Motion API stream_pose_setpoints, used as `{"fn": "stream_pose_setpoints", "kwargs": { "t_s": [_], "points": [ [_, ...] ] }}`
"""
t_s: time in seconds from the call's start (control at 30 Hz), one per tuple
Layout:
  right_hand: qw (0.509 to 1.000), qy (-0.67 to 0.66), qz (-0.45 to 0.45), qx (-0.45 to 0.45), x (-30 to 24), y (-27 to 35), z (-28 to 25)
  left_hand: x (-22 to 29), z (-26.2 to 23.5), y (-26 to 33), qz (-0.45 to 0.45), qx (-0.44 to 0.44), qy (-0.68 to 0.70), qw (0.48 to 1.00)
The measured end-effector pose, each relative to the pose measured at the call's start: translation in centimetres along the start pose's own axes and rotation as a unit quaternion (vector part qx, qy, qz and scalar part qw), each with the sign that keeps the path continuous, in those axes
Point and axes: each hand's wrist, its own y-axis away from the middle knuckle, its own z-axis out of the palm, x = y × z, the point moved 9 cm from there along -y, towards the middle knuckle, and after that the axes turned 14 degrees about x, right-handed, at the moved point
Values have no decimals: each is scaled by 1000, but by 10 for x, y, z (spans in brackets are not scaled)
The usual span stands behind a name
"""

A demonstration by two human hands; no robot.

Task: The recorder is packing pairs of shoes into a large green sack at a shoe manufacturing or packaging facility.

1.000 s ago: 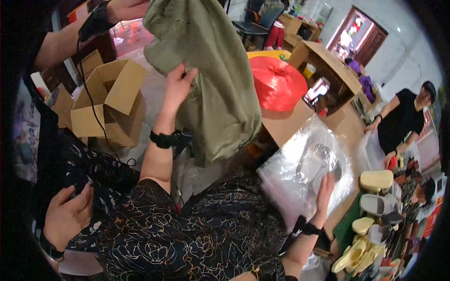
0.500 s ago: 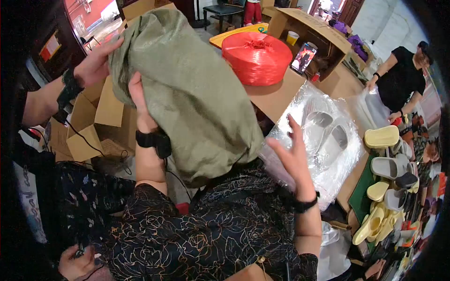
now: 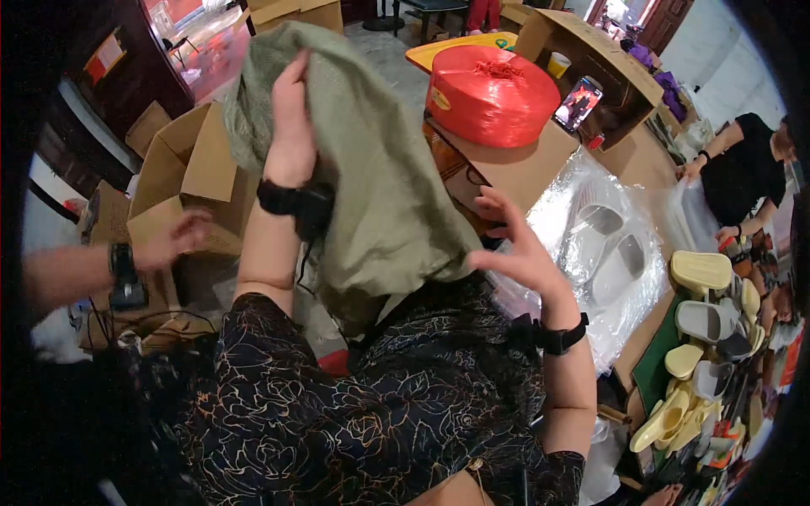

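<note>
You are having a big green sack (image 3: pixel 371 177) up in front of your shirt (image 3: pixel 337 413), a bit to the left. Your left hand (image 3: pixel 293 126) is lying against the upper part of the sack, with its fingers pointing up. The fingertips are looking blurry, so I cannot tell whether they are pinching the cloth. Your right hand (image 3: pixel 523 257) is staying wide, with its fingers spread and its thumb pointing at the low right corner of the sack. I cannot tell if that thumb is touching it. Your two hands are being well apart, with the sack between them.

On your left, another person's hand (image 3: pixel 173 240) is showing blurry near an open brown box (image 3: pixel 156 181). Past the sack, a fat red roll of string (image 3: pixel 494 101) is sitting near a phone (image 3: pixel 579 103). A bigger box (image 3: pixel 629 80) is lying with its open side showing, behind the phone. To the right of your right hand, gray slippers (image 3: pixel 620 270) are lying on shiny clear plastic (image 3: pixel 582 333). Farther right, yellow shoes (image 3: pixel 666 417) are lying in a pile, and a person in black (image 3: pixel 742 173) is touching more clear plastic.
</note>
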Motion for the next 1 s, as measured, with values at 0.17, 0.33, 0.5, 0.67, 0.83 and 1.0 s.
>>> {"fn": "stream_pose_setpoints", "kwargs": {
  "t_s": [0.17,0.33,0.5,0.67,0.83,1.0],
  "points": [
    [984,171,-9,-59,36,8,20,16,66,2,81,-120,73,987],
    [985,-53,119,110,43,-12,-39,6,103,151,338,-407,-341,777],
    [982,-145,96,69,33,-12,-37,-35,38,234,61,-647,-348,676],
    [981,32,189,-40,55,4,25,-92,45,313,7,-734,-370,569],
    [982,42,157,-92,76,18,36,-134,11,331,-70,-809,-390,435],
    [983,-28,147,103,81,30,-47,-97,11,290,-52,-823,-227,519]
  ]
}}
